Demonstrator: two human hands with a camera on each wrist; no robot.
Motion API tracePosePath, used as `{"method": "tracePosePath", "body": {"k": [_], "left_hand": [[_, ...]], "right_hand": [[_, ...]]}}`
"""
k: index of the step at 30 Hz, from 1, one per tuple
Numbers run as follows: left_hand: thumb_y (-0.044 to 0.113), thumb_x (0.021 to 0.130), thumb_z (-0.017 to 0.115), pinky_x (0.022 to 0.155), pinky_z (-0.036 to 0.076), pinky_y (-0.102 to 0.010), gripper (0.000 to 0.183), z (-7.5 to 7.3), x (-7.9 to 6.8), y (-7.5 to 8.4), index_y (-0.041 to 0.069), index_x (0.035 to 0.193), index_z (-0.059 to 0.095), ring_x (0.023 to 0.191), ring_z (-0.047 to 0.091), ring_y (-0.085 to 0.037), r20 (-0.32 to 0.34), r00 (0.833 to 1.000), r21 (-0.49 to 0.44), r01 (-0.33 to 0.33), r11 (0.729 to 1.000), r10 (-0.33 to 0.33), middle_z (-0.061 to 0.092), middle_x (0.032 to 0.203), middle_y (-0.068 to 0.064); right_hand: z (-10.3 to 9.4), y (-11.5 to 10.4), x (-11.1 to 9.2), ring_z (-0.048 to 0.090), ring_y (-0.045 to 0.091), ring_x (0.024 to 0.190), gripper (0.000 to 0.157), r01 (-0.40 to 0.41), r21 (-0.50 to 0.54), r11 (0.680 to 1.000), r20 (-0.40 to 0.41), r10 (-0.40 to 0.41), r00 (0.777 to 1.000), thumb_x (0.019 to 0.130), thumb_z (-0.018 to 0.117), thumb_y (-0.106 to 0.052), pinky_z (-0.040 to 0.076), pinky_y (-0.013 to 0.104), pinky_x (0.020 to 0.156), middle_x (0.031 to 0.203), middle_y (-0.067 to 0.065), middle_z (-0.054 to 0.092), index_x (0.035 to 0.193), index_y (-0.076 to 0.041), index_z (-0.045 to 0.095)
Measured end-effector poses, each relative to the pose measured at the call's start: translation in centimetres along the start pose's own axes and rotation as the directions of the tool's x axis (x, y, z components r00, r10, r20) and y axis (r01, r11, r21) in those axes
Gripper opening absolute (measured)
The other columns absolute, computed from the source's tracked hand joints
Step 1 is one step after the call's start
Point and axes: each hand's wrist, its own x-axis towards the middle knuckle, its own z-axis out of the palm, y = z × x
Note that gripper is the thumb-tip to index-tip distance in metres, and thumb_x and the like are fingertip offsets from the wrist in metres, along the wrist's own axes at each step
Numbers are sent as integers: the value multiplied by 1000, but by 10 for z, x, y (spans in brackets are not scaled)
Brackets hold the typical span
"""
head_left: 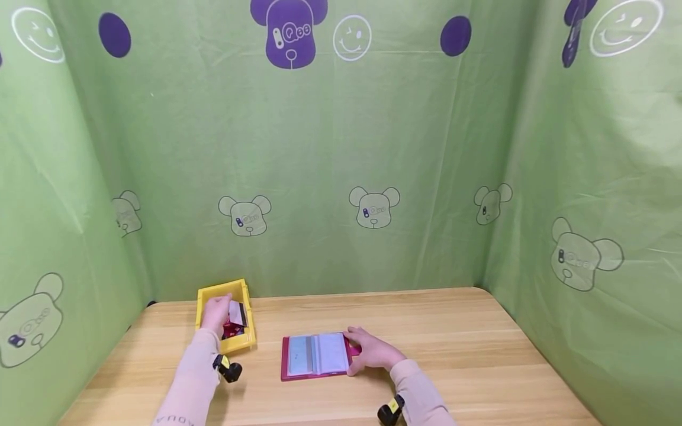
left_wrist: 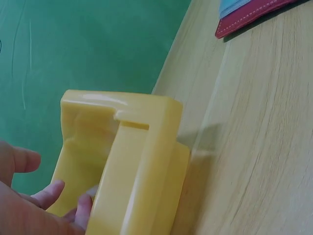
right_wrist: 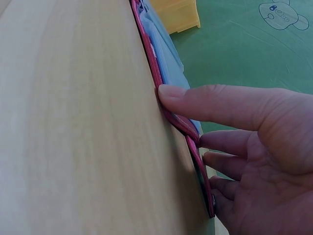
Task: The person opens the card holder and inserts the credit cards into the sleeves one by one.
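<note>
On the table lies an opened card holder [head_left: 333, 354] with a magenta-red cover and clear bluish sleeves. My right hand [head_left: 373, 350] holds its right end, the thumb [right_wrist: 173, 95] on the near corner edge and the fingers towards the far side, beside a magenta closure strap [head_left: 355, 351]. My left hand [head_left: 215, 313] reaches into a yellow bin [head_left: 247, 296], among a pale card [head_left: 237, 313] and some dark red items [head_left: 232, 329]. In the left wrist view, the thumb and a finger of that hand stand apart; the other fingertips are partly hidden behind the bin wall.
The wooden table [head_left: 453, 331] runs back to a green printed curtain [head_left: 319, 254], which also encloses both sides. The bin stands at the table's far left, left of the card holder. Each wrist wears a small black camera [head_left: 230, 370].
</note>
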Motion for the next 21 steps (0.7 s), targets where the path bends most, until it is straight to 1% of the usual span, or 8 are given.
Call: {"method": "tracePosePath", "body": {"k": [2,4,6,8,12,16,18,21], "left_hand": [[23,101,41,103,46,-43,55,0,1,-1,-15,140,34,126,44,-42,4,1000,-14,7,1000,-6,38,144,-33],[19,100,42,91,50,-31,52,0,0,-2,-14,138,37,115,51,-36,8,1000,-28,15,999,-15,41,140,-32],[14,98,44,79,49,-20,48,0,1,-3,-15,136,38,103,56,-27,12,1000,-46,21,999,-21,44,136,-31],[9,96,45,71,49,-15,47,0,0,-3,-16,136,38,92,56,-18,17,1000,-55,26,998,-25,45,134,-31],[0,92,47,63,48,-12,51,-1,0,-4,-18,138,34,78,54,-9,35,999,-56,28,998,-26,44,133,-33],[-8,86,45,59,47,-13,57,-2,-1,-4,-18,140,32,70,53,-8,57,998,-35,37,999,-35,43,134,-37],[-11,83,44,60,49,-15,60,-2,-3,-3,-18,141,31,73,55,-11,76,996,-46,47,998,-44,41,136,-38],[-14,81,43,64,54,-18,63,-3,-4,-3,-18,142,29,83,59,-18,100,994,-72,60,996,-53,40,137,-40]], "right_hand": [[0,0,0,14,48,147,93,-4,3,1000,0,4,1000,60,81,-6,13,66,118,157,23,28,145,2,41],[0,0,0,14,47,147,94,-8,7,1000,0,8,1000,60,81,-6,13,66,118,157,23,28,145,1,41],[0,0,0,14,47,147,94,-9,13,1000,0,9,1000,60,81,-6,13,66,119,157,23,28,145,1,41],[-1,0,0,14,47,147,94,-8,19,1000,0,8,1000,60,81,-5,13,66,119,157,23,28,145,1,41],[-1,0,0,13,48,147,94,-1,23,1000,3,1,1000,59,80,-5,13,65,119,157,24,28,144,2,41],[-1,0,-1,13,47,147,94,-1,17,1000,3,1,1000,60,80,-6,13,65,119,157,24,27,145,2,41],[-1,0,-1,13,48,147,94,1,17,1000,1,-1,1000,60,80,-6,13,65,119,157,24,27,145,2,41],[-1,0,-1,13,48,147,94,1,22,1000,0,-1,1000,59,80,-6,12,65,119,157,24,27,145,2,40]]}}
